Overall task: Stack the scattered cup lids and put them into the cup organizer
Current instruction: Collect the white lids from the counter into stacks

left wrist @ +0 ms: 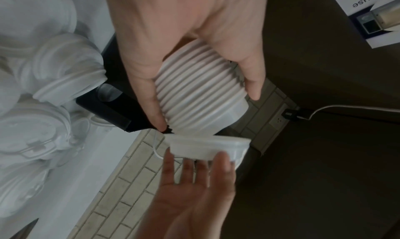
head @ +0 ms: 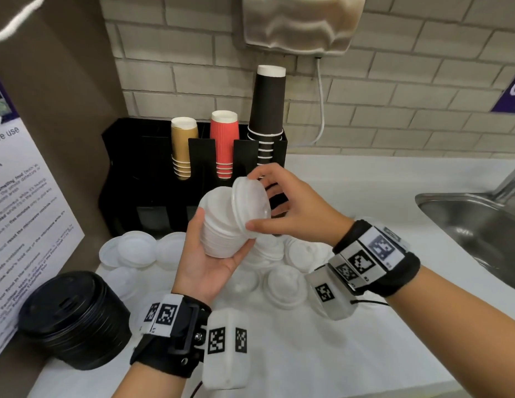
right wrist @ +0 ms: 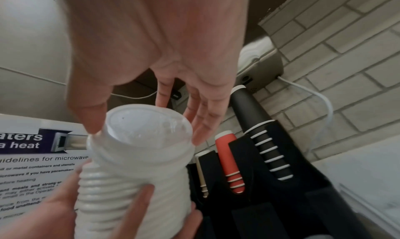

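We are gripping a stack of white lids (head: pixel 222 225) in our left hand (head: pixel 206 262), held above the counter (head: pixel 351 326) in front of the cup organizer (head: pixel 130 168). Our right hand (head: pixel 293 214) is pinching one more lid (head: pixel 250 203) by its rim, tilted against the top. We are judging it best to level that lid, centre it, then press until it nests. Loose lids (head: pixel 135 248) are waiting below.

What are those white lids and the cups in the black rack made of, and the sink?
White lids: probably thin moulded plastic, matte and slightly translucent, with crisp ribbed rims. Cups: likely paper; the red ones look corrugated, with white rolled rims. Rack: seemingly black plastic or acrylic, faintly glossy. Sink: stainless steel by its brushed grey sheen.
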`<state>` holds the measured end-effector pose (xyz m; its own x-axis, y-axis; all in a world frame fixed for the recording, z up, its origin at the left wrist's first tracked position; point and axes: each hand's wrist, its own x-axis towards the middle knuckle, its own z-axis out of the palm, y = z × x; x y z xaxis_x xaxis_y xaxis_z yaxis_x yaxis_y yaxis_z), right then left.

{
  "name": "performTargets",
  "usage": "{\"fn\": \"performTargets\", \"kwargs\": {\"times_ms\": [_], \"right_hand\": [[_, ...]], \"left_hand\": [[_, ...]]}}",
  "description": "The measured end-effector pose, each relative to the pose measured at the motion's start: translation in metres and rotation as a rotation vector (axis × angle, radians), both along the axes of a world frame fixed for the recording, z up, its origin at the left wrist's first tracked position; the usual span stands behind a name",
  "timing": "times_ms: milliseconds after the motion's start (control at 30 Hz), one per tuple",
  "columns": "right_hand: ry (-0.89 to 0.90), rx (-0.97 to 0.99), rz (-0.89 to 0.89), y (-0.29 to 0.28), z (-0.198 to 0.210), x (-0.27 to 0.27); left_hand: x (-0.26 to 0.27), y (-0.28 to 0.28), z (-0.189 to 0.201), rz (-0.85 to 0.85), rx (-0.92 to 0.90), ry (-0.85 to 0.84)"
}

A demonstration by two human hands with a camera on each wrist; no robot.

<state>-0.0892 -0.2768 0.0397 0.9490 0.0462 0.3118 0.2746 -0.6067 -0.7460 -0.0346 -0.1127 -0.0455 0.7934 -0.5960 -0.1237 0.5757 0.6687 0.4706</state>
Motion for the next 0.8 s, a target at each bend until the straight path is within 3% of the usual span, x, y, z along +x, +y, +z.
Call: {"fn": "performTargets", "kwargs": {"times_ms": [433,733,800], "right_hand": [[0.017,-0.220,0.047,0.015,0.004,0.020],[-0.002,-0.269,0.092,0.017,0.002,0.023],[0.031,-0.177,0.076,0.013,0.000,0.028]], "left_hand": [[0.005,0.004,-0.004,-0.021,0.059,-0.045],[0.003,0.002,-0.007,-0.002,0.029,-0.021],[0.004,0.004,-0.007,0.027,0.017,-0.009]]}}
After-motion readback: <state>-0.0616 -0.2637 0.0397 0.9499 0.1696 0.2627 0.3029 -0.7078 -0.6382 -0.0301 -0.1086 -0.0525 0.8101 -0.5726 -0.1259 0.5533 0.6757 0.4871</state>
